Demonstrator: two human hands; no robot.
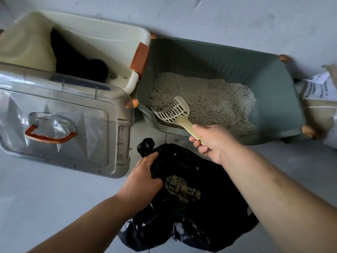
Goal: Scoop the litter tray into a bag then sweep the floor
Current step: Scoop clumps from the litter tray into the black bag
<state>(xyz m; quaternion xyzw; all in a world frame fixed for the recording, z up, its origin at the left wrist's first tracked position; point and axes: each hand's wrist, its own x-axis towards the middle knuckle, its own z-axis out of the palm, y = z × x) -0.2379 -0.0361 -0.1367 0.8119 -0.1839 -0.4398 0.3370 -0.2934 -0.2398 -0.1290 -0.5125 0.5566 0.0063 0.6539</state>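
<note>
On the floor, one green litter tray is set, with one slotted scoop laid on its grey litter and gripped by the handle in the right hand. One black bag, holding clumps, is gripped at its rim by the left hand fingers.

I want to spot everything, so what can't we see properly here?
Head view:
Sack: cut off by the right edge; label print too small.
Scoop handle end: hidden inside the right hand.
Black bag bottom: hidden by its folds and the left hand.
</note>
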